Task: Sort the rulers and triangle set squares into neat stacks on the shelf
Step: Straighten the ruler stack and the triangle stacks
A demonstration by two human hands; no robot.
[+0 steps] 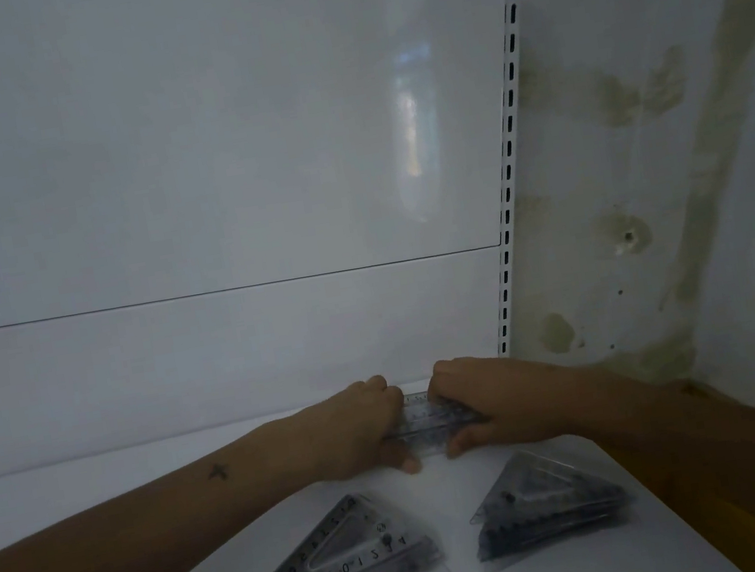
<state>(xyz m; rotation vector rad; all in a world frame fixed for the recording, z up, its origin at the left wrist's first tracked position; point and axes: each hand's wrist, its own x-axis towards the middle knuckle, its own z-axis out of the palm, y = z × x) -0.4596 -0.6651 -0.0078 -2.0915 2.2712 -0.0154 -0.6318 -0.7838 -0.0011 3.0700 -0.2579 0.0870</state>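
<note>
Both hands hide most of the clear rulers (424,419); their number cannot be told.

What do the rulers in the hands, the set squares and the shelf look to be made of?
Rulers: clear plastic, apparently; the light shelf shows through.
Set squares: clear, glossy plastic with black printed scales.
Shelf: smooth white sheet, probably painted metal, given the slotted upright.

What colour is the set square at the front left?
Clear plastic with black numbers and markings, seen in the head view: the set square lies on the white shelf.
</note>
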